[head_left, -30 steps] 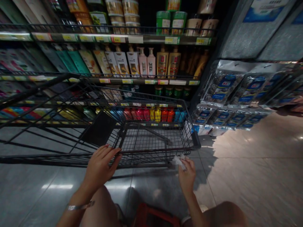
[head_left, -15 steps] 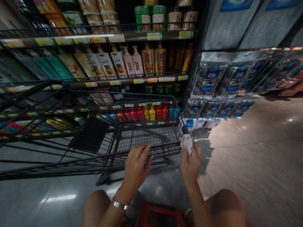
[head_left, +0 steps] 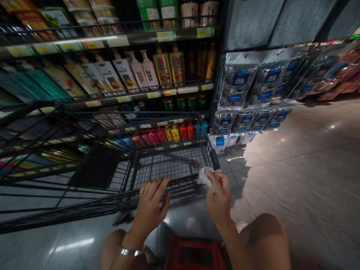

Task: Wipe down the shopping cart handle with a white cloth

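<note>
A black wire shopping cart (head_left: 165, 170) stands across in front of me. My left hand (head_left: 152, 206) is on its near side rail, fingers bent over the top bar and the thumb apart from them; the fingertips are partly hidden. Between the thumb and fingers of my right hand (head_left: 221, 197) is a crumpled white tissue (head_left: 206, 179). It is at the cart's near right corner, against or just beside the rail; I cannot tell whether it touches. A dark panel (head_left: 97, 167) is in the left part of the cart.
Behind the cart, shelves hold shampoo bottles (head_left: 111, 78), tubs (head_left: 168, 13) and colourful bottles (head_left: 157, 135). Packs of scouring pads (head_left: 234, 84) hang at the right. A red stool (head_left: 197, 253) is between my knees. Grey tiled floor (head_left: 295, 180) stretches to the right.
The view has shifted a little to the right. My right hand has turned, and the tissue now points left instead of up. My left hand stays on the rail.
</note>
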### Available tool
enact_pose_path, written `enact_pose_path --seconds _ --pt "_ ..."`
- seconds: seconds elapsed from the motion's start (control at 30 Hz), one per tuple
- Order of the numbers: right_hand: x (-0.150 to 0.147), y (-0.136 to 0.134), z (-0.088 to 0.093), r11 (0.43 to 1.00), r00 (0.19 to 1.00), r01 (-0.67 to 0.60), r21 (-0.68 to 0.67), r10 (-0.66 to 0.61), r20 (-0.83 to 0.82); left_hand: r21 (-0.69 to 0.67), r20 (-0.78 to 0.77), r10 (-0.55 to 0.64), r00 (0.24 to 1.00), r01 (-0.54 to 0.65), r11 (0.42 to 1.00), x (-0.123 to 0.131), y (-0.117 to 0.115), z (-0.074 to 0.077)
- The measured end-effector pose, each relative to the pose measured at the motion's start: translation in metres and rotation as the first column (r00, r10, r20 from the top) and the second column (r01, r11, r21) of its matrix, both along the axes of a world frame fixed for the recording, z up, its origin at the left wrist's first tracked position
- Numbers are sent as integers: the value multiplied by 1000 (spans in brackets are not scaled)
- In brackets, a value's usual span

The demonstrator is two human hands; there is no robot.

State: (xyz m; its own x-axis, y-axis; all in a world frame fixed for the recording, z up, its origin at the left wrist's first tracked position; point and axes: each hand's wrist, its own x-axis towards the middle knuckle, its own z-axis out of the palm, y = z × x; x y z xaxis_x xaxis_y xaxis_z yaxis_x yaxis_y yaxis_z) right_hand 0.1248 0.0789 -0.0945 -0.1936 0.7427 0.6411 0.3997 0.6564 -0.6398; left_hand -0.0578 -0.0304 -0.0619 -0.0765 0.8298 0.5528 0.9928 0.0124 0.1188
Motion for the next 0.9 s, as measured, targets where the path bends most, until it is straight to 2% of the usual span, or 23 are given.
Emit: enact_pose_path --seconds 0.23,0.37,0.47,0.7,0.9 --pt "33 -1 14 992 979 -123 -41 128 157 -18 16 -39 999 39 999 2 -15 1" --pt "48 7 24 990 957 -137 -36 142 253 -4 16 -59 998 59 998 1 -23 2" --pt "55 16 27 977 938 -209 -51 215 270 4 1 -78 997 78 997 0 -27 3" --pt "57 36 31 947 915 -298 -122 319 247 -40 50 -116 992 118 992 -7 -36 -6" --pt "36 70 26 910 892 -391 -136 411 189 -35 43 -132 990 134 990 -18 -52 -13"
